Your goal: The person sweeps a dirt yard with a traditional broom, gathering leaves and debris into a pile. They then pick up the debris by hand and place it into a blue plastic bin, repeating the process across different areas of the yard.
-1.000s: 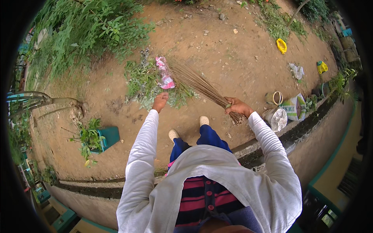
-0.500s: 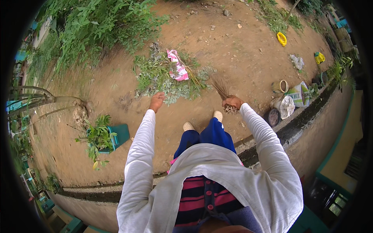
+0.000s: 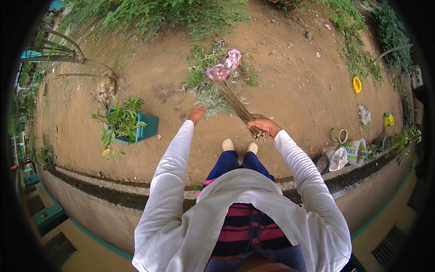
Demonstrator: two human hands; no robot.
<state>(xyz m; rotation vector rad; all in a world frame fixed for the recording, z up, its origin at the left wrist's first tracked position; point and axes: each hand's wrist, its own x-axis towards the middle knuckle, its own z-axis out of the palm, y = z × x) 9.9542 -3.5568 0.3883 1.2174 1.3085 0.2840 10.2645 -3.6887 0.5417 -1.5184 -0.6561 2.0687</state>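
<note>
My right hand (image 3: 266, 125) is wrapped round the thick bound end of a stick broom (image 3: 235, 102). Its thin brown sticks slant away to the far left, and their tips reach a pink-and-white plastic bag (image 3: 232, 60). The bag lies on a pile of cut green leaves and stems (image 3: 195, 78) on the ground. At the near edge of that pile my left hand (image 3: 197, 114) hovers with its fingers curled in. Nothing shows in it.
A teal bin (image 3: 148, 126) full of leafy cuttings stands left, near a bare leaning trunk (image 3: 97, 68). At right are a white sack (image 3: 338, 159), a dark round pot (image 3: 321, 165) and yellow bags (image 3: 357, 85). A concrete-edged gutter (image 3: 113, 190) runs behind my feet.
The broom has swung leftward, from beside the pile to across it, its tips now at the pink-and-white bag. The bag has shifted and bunched. My view has turned, and my feet stand closer together.
</note>
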